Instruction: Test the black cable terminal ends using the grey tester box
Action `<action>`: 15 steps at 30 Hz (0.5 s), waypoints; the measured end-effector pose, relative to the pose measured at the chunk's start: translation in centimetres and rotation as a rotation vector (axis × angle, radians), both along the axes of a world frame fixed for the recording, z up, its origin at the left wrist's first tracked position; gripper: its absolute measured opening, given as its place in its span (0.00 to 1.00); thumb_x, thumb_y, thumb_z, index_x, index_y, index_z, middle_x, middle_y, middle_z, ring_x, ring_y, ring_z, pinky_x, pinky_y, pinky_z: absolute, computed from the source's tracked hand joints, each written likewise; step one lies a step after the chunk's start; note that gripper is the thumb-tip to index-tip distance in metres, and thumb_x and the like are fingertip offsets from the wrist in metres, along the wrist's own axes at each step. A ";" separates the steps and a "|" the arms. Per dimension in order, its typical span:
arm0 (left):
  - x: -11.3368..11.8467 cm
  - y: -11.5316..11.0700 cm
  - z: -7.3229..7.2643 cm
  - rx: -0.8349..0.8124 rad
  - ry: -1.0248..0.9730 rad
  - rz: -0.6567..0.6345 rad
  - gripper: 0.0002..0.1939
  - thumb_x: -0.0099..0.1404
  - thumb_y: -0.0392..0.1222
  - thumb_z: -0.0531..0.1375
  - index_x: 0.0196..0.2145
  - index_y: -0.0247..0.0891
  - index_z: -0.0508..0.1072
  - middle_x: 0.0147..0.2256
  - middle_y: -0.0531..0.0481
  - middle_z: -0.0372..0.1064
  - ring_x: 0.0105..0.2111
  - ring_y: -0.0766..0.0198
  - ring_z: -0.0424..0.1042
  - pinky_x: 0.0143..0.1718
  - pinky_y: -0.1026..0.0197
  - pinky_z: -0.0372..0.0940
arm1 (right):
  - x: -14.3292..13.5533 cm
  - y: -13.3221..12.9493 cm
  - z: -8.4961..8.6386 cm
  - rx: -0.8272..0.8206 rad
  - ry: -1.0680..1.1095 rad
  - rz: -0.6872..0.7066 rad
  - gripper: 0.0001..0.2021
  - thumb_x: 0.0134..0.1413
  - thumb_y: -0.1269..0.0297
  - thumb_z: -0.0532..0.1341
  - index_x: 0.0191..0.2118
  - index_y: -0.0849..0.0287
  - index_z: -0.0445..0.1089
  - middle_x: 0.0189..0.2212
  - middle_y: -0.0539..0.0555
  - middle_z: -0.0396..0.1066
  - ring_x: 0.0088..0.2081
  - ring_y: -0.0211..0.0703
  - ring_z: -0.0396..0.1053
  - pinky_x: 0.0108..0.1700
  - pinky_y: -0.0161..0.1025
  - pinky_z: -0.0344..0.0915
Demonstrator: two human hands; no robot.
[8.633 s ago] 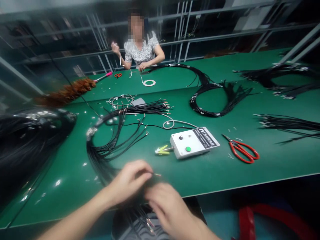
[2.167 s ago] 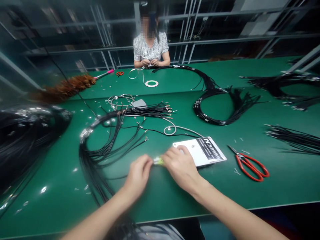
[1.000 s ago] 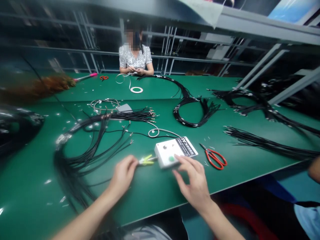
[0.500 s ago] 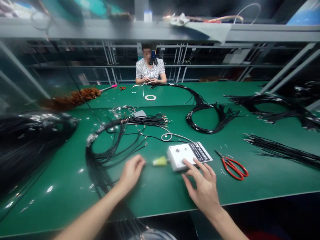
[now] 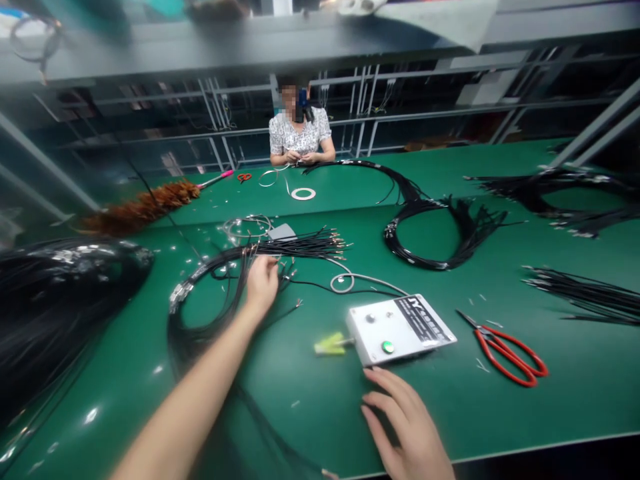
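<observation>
My left hand [image 5: 262, 287] is over a coiled bundle of black cables [image 5: 187, 283], among their stripped ends. Its fingers are drawn together; whether a cable is between them I cannot make out. My right hand [image 5: 403, 420] is open, fingers apart and slightly bent, just in front of a white box [image 5: 373, 328] with a green button [image 5: 388, 347] and a dark label. Its fingertips are near the box's front edge. A yellow-green clip-like piece [image 5: 330, 345] sticks out from the box's left side, and a grey cord [image 5: 343, 281] runs behind it.
Red-handled scissors [image 5: 510, 353] lie right of the box. More black cable bundles [image 5: 395, 243] are at the back and right, with a large heap [image 5: 55, 313] at left. Across the table a person [image 5: 300, 137] works near a white tape roll [image 5: 303, 194]. A shelf [image 5: 240, 43] crosses above.
My left hand has moved up and away from beside the yellow-green piece to the cable ends. My right hand has come off the box, baring its green button. The view has shifted.
</observation>
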State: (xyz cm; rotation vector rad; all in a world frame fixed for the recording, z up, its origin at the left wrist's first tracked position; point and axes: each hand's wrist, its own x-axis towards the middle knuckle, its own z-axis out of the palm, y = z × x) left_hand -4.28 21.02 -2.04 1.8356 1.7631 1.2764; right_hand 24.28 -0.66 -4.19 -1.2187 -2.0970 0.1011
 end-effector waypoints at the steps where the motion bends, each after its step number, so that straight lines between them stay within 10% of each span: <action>1: -0.1 0.7 -0.5 -0.020 0.031 0.011 0.04 0.63 0.33 0.54 0.34 0.37 0.68 0.36 0.46 0.67 0.40 0.58 0.69 0.46 0.55 0.63 | 0.1 0.1 0.0 0.006 -0.003 0.003 0.09 0.58 0.71 0.60 0.44 0.55 0.70 0.53 0.60 0.70 0.56 0.54 0.68 0.52 0.50 0.71; 5: -1.3 0.4 -1.0 -0.104 0.139 -0.007 0.04 0.65 0.36 0.53 0.35 0.37 0.68 0.33 0.47 0.66 0.36 0.58 0.69 0.43 0.54 0.65 | 0.2 0.5 0.1 0.054 -0.017 0.006 0.07 0.57 0.70 0.60 0.41 0.55 0.71 0.49 0.58 0.74 0.52 0.52 0.72 0.48 0.45 0.73; 10: -3.9 -5.9 1.0 -0.222 0.369 -0.161 0.22 0.56 0.46 0.65 0.47 0.37 0.67 0.46 0.42 0.68 0.45 0.51 0.69 0.46 0.51 0.66 | 0.2 0.8 -0.1 0.110 -0.032 0.016 0.05 0.58 0.67 0.60 0.40 0.54 0.72 0.46 0.57 0.76 0.48 0.50 0.75 0.46 0.42 0.74; 15: -3.7 -9.4 1.3 -0.387 0.633 -0.211 0.08 0.59 0.32 0.58 0.38 0.37 0.69 0.36 0.42 0.71 0.38 0.52 0.73 0.40 0.55 0.65 | 0.2 0.7 -0.2 0.066 0.007 0.023 0.07 0.59 0.65 0.60 0.43 0.54 0.72 0.48 0.58 0.75 0.46 0.50 0.76 0.44 0.42 0.75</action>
